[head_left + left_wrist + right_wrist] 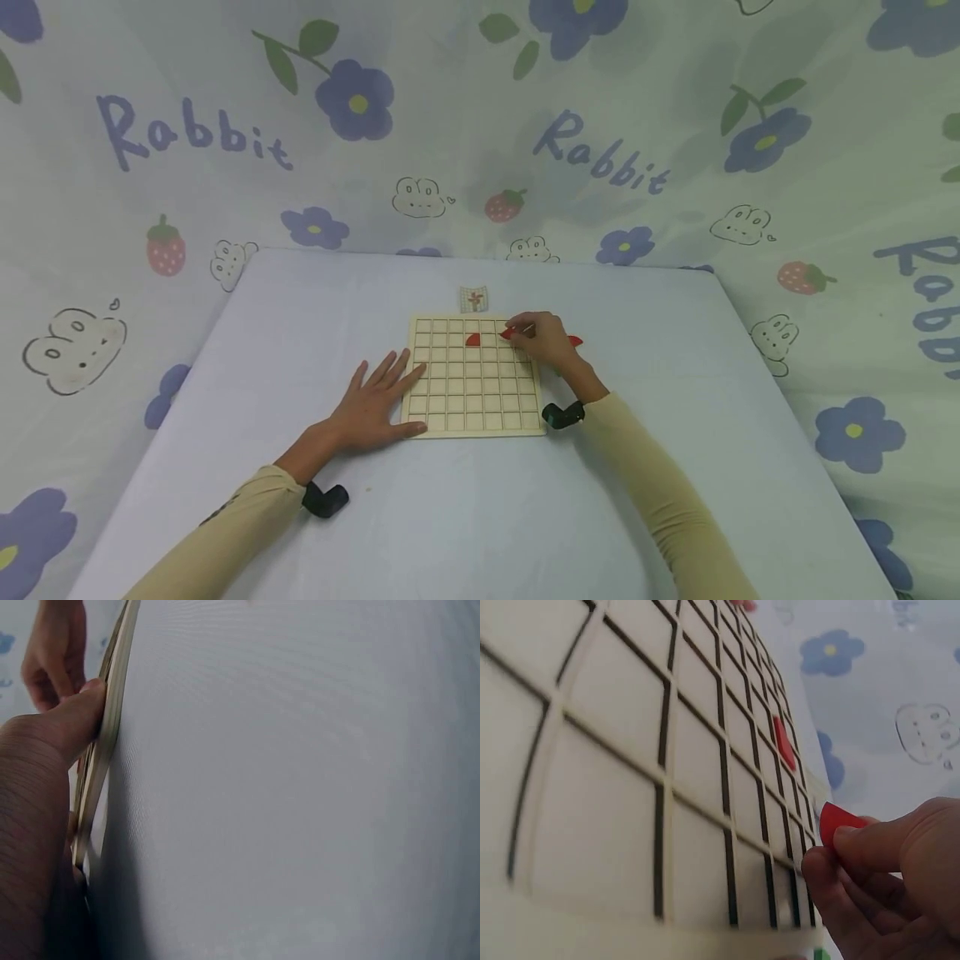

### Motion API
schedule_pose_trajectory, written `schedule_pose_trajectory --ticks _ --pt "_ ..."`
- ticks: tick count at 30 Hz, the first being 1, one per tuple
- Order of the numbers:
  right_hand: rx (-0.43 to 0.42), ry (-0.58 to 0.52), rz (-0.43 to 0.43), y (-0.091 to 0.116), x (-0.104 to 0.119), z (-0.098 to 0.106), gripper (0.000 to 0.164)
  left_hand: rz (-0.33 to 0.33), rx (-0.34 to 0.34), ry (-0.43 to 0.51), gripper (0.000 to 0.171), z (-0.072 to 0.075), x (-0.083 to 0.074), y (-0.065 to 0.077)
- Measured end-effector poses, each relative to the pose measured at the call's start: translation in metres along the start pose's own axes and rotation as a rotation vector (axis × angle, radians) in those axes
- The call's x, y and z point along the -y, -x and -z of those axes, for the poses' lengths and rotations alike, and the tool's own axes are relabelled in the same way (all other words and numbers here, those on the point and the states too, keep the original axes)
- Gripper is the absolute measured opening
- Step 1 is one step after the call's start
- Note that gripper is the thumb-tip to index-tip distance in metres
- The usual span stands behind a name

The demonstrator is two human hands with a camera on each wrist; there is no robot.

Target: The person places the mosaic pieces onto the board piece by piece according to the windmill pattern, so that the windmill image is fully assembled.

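Note:
A pale wooden grid board (472, 392) lies flat on the table. One red quarter-round piece (473, 340) sits in a cell of its upper part. My right hand (546, 340) is over the board's upper right and pinches a second red piece (835, 823) between thumb and fingertips, just above the grid. My left hand (372, 410) lies with fingers spread along the board's left side, its thumb and fingertips touching the edge. In the left wrist view the thumb (84, 712) rests on the board's rim (112, 705).
A small card with a printed grid and a red figure (474, 299) lies beyond the board. More red (575, 341) shows behind my right hand, and a bit of green (821, 954) shows by the board in the right wrist view. White cloth (315, 308) covers the table.

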State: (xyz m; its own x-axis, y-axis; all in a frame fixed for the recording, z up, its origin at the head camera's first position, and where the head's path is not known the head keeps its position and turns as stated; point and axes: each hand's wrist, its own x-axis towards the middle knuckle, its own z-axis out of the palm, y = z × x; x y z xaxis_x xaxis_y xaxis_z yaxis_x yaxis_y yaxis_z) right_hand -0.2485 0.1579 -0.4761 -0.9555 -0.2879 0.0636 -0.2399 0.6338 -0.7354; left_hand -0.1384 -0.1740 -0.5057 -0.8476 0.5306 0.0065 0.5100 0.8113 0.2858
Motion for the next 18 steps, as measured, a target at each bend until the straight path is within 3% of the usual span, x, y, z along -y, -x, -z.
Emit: schedule_pose_trajectory --ticks 8,18 --pt "0.015 -0.056 0.036 0.002 0.020 -0.025 0.008 0.001 -0.005 0.004 0.096 0.000 -0.001 0.001" --pt "-0.001 0.042 0.037 0.004 0.029 -0.049 0.010 0.001 -0.009 0.014 0.095 0.001 -0.002 0.002"
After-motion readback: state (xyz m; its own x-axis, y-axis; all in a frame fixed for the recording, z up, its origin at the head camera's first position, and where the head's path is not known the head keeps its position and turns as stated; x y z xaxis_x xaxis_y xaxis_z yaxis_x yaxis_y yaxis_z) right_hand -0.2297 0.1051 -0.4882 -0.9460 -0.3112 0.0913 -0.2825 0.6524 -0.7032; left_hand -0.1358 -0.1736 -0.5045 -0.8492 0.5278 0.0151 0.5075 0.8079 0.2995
